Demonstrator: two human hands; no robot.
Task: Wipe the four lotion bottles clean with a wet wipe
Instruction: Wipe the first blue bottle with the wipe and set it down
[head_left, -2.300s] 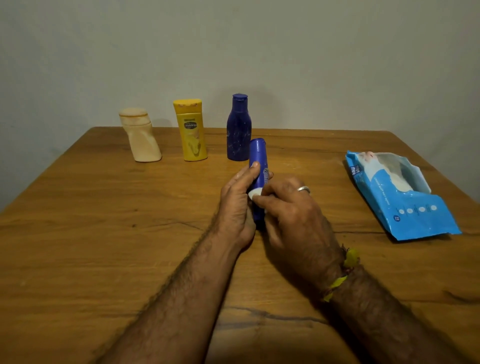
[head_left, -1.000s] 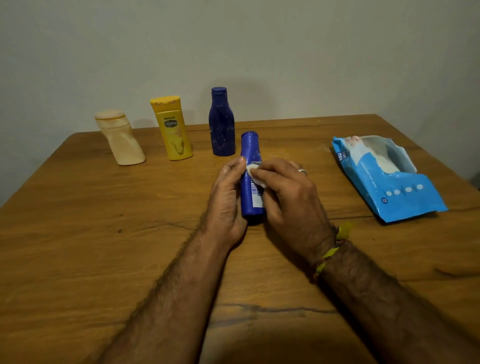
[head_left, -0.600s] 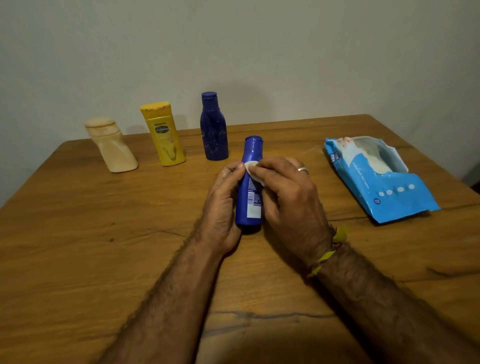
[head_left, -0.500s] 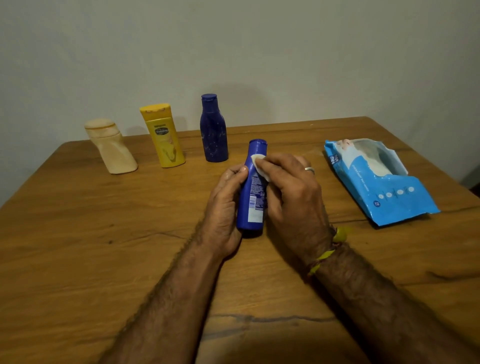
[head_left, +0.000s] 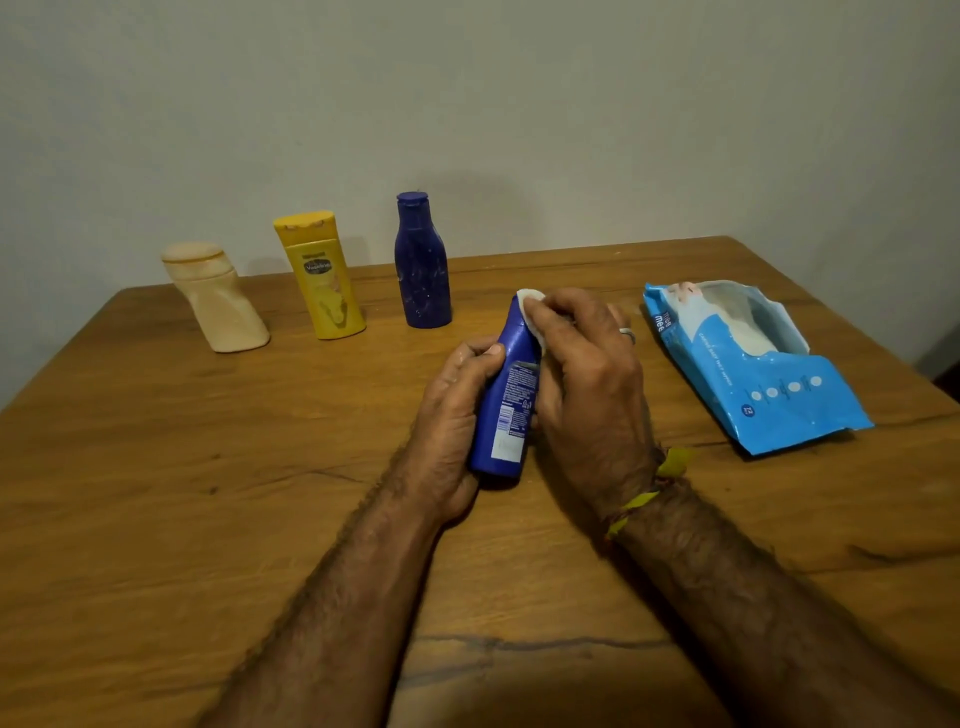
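Observation:
My left hand (head_left: 452, 410) grips a slim blue lotion bottle (head_left: 506, 410) that stands tilted on the wooden table (head_left: 156, 493). My right hand (head_left: 587, 374) pinches a small white wet wipe (head_left: 532, 312) against the bottle's cap end. The cap is mostly hidden by the wipe and fingers. At the back stand three more bottles in a row: a cream bottle (head_left: 218, 299) on the left, a yellow bottle (head_left: 322, 275) beside it, and a dark blue bottle (head_left: 421, 262).
A blue pack of wet wipes (head_left: 753, 364) lies torn open on the right part of the table. A plain wall rises right behind the table's far edge. The table's right edge runs close past the pack.
My right hand has slid the wipe up the blue bottle from its middle to the cap end. My left hand has kept its grip on the bottle.

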